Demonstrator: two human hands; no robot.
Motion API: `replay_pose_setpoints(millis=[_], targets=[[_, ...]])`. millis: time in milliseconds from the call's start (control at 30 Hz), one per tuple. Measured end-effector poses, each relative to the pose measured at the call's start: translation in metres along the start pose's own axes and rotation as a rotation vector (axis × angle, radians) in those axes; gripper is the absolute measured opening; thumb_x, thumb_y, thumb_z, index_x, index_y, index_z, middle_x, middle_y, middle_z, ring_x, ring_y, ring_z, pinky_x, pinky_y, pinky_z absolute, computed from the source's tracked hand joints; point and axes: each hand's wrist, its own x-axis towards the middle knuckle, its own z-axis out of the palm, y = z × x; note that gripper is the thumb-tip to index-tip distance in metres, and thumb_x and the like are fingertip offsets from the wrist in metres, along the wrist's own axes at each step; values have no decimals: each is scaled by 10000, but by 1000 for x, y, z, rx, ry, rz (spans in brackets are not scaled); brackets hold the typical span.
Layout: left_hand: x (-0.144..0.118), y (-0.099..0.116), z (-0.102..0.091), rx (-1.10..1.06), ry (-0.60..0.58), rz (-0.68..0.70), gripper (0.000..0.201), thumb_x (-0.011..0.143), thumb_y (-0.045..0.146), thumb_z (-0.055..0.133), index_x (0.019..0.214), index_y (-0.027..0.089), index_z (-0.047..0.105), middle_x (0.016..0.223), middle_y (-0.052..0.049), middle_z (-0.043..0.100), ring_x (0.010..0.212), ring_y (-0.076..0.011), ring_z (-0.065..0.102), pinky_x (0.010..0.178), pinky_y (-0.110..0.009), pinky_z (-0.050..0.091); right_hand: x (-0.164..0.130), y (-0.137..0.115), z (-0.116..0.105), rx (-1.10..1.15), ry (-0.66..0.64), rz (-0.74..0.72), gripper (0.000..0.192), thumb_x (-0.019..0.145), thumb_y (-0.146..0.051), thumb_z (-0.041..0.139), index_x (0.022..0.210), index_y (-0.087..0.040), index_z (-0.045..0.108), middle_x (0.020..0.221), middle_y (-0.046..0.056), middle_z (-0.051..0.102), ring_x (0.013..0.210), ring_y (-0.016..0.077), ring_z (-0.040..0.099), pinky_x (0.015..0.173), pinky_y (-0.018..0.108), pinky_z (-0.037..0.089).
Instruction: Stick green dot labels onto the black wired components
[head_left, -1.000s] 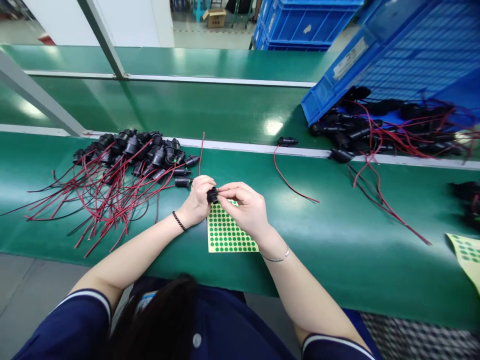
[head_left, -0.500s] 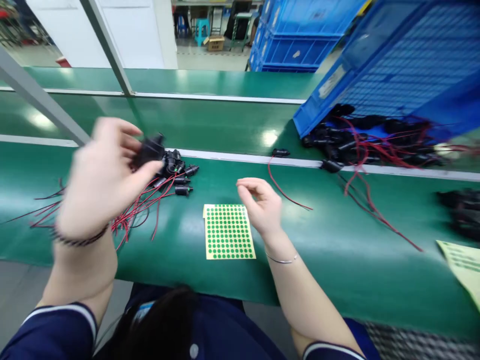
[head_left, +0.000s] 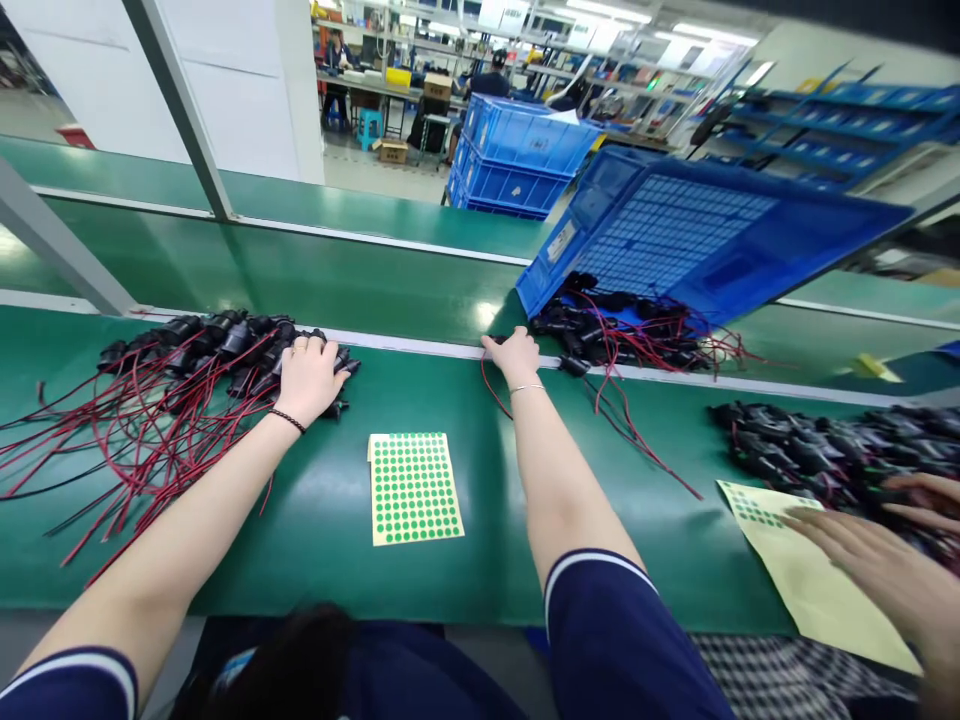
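My left hand (head_left: 309,380) rests at the right end of a pile of black cylindrical parts with red and black wires (head_left: 232,345). Its fingers curl over a black part there, with the thumb out to the side; the fingertips are hidden. Near the white strip, my right hand (head_left: 517,356) closes on a single black wired part (head_left: 495,339), mostly covered by the fingers. A red wire (head_left: 491,385) trails from it toward me. Between my forearms lies a pale yellow sheet of round green stickers (head_left: 416,490).
A tilted blue crate (head_left: 555,255) spills more black wired parts (head_left: 637,325) at the back right. On the right, a co-worker's hands (head_left: 877,560) are over another sticker sheet (head_left: 832,600), beside a further heap of parts (head_left: 810,440). A metal post (head_left: 180,110) stands at left.
My left hand has lowered the black part it held onto the pile. My right hand has reached forward from beside the sticker sheet to the lone part. The view has tilted up.
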Motion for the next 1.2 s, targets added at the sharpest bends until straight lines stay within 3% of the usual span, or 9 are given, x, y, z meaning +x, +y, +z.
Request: replay_pose_setpoints(millis=[100, 200, 267, 333, 433, 500, 600, 767, 1200], targets=[[-6, 1, -1, -152, 126, 1, 457, 848, 391, 649, 1212, 126, 565, 1274, -234, 574, 1230, -431, 490, 980, -569, 429, 8, -5, 7, 6, -30, -58, 583, 725, -286, 736, 1201, 3, 564, 1246, 326, 567, 1198, 426, 558, 1003, 563, 439], [-12, 16, -2, -507, 203, 63, 411, 890, 325, 593, 1253, 142, 535, 1292, -207, 564, 1255, -362, 510, 1056, -556, 426, 0, -19, 13, 53, -87, -221, 499, 707, -242, 726, 1169, -97, 602, 1272, 209, 586, 1188, 312, 583, 1039, 452, 459], [-12, 34, 2, -864, 118, 71, 482, 887, 325, 594, 1323, 161, 468, 1300, -190, 560, 1221, -306, 561, 1048, -515, 468, -18, -34, 15, 146, -141, -451, 508, 688, -235, 741, 1172, -170, 604, 1279, 127, 601, 1201, 254, 579, 1032, 382, 478], [-9, 53, 10, -1228, -45, -4, 613, 858, 369, 640, 1382, 185, 381, 1316, -182, 558, 1217, -287, 588, 1029, -497, 498, -46, -52, 15, 355, -211, -873, 495, 683, -213, 739, 1157, -183, 604, 1256, 123, 621, 1183, 262, 591, 995, 409, 508], [-4, 71, 27, -1612, -223, -109, 533, 851, 399, 651, 1293, 196, 432, 1250, -143, 610, 1217, -274, 603, 1049, -476, 493, -94, -69, 6, 483, -322, -1290, 446, 737, -159, 679, 1170, -235, 606, 1295, 98, 626, 1222, 256, 581, 1039, 444, 489], [-5, 73, 35, -1703, -214, -124, 405, 849, 367, 648, 1178, 198, 485, 1159, -102, 646, 1147, -242, 633, 1049, -443, 492, -123, -69, -4, 457, -280, -1284, 434, 775, -130, 639, 1194, -239, 607, 1328, 106, 602, 1233, 264, 574, 1051, 464, 481], [-15, 64, 40, -1610, -72, -128, 367, 803, 288, 685, 1111, 206, 501, 1087, -60, 651, 1064, -202, 645, 1039, -405, 486, -156, -51, -14, 415, -156, -1085, 242, 835, -201, 649, 1077, -210, 657, 1182, 128, 627, 1134, 277, 601, 986, 462, 513], [-37, 52, 45, -1387, -3, -101, 374, 792, 265, 693, 1122, 211, 526, 1093, -52, 633, 1015, -192, 636, 950, -360, 506, -192, -21, -5, 242, -363, -1003, 51, 842, -204, 635, 852, -199, 685, 970, 87, 640, 934, 237, 635, 832, 401, 563], [-49, 52, 60, -1407, -20, -124, 394, 759, 256, 725, 1100, 213, 533, 1070, -41, 618, 1001, -189, 627, 926, -354, 523, -209, -27, 9, 75, -350, -996, 136, 840, -226, 666, 938, -169, 741, 1032, 125, 640, 986, 278, 590, 853, 440, 551]])
